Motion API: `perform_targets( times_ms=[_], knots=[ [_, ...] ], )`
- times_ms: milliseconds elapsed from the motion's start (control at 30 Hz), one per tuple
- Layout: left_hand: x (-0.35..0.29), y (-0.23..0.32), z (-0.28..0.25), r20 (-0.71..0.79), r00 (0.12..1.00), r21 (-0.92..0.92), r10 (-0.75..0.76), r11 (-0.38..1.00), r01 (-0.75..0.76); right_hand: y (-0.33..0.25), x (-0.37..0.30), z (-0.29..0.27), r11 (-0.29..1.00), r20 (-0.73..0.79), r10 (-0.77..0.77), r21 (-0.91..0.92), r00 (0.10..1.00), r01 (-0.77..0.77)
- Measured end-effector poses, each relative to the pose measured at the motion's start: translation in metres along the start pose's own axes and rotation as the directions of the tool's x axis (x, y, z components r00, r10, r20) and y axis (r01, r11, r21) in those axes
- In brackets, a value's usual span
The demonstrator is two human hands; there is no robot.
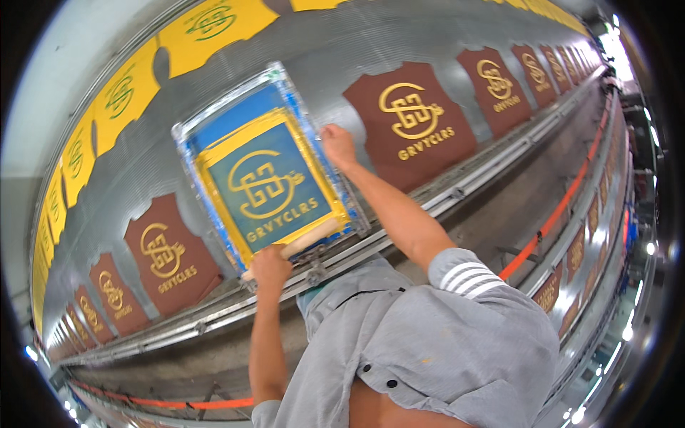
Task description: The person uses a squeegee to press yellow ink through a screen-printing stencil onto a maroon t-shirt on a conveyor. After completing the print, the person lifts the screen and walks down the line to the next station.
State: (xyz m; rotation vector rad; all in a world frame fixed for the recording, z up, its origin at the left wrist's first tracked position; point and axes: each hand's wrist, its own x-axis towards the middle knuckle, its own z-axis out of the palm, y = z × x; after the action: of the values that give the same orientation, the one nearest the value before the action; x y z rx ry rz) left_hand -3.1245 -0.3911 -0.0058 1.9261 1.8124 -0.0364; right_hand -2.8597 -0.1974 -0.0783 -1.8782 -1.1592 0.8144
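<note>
Two hands grip the work: nearest, the left hand (pixel 270 265) has its fingers curled around the end of the wooden squeegee handle (pixel 300 246) at the lower edge of the screen frame (pixel 267 175), and beyond it the right hand (pixel 337 145) clamps the frame's right rail. The frame lies flat on the long print table (pixel 335 50), between printed brown garment panels (pixel 414 121). It looks rigid but broad, its mesh taut and puncture-prone, so holding the rails seems wisest.

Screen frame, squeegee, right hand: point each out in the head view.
screen frame (pixel 265 187), head view, middle of the mesh.
squeegee (pixel 308 240), head view, wooden handle.
right hand (pixel 337 145), head view, back of hand on the frame's edge.
</note>
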Motion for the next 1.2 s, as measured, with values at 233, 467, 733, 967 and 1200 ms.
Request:
perform_targets(
  times_ms=[233, 467, 733, 967, 1200],
  knots=[
    [0.109, -0.020, -0.023, 0.464, 0.885, 0.082, -0.033, 0.997, -0.006, -0.018, -0.003, -0.011, 0.964, -0.055, -0.080, -0.256, 0.995, 0.064],
    [0.144, -0.023, -0.084, 0.314, 0.949, 0.071, 0.032, 0.996, -0.058, -0.140, -0.014, -0.021, 0.791, 0.907, -0.069, -0.204, 0.416, 0.577],
    [0.237, -0.064, -0.139, -0.101, 0.993, 0.081, 0.068, 0.995, -0.060, -0.150, 0.063, 0.064, 0.438, 0.787, -0.200, -0.460, 0.583, 0.772],
    [0.222, -0.072, -0.113, -0.184, 0.975, 0.054, 0.120, 0.992, -0.112, -0.121, 0.041, 0.051, 0.434, 0.733, -0.383, -0.394, 0.562, 0.810],
    [0.141, -0.067, -0.072, -0.218, 0.965, -0.009, 0.148, 0.988, -0.154, -0.091, -0.033, 0.019, 0.515, 0.722, -0.429, -0.298, 0.543, 0.803]
  ],
)
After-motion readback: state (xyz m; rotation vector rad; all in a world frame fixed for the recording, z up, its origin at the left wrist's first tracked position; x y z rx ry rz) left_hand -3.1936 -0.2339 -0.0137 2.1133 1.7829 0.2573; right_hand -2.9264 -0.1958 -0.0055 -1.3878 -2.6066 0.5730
